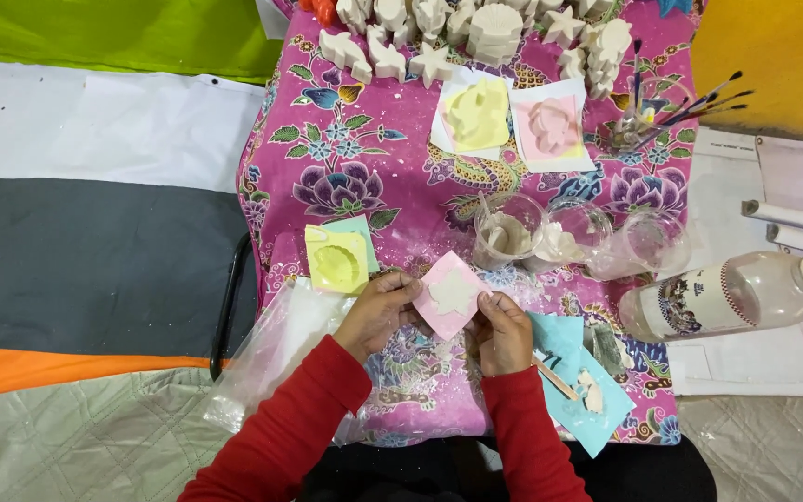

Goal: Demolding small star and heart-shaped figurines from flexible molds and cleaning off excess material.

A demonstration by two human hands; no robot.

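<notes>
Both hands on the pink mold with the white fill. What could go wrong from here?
1. The pink mold is pinched only at its edges by the left hand and right hand; flexing it could crack the white cast.
2. The plastic cups stand just beyond it; a forward nudge might tip them.
3. The clear bottle lies on its side and could roll.

white plaster figs [476,28]: top row cut by upper edge | blue star [676,6]: mostly out of frame, top | clear bottle [736,296]: cap clipped at rt edge | pink mold [450,294]: side corners under fingers | clear plastic bag [276,349]: part hidden under left hand [375,311] & sleeve | cup [506,232]: contents unclear
</notes>
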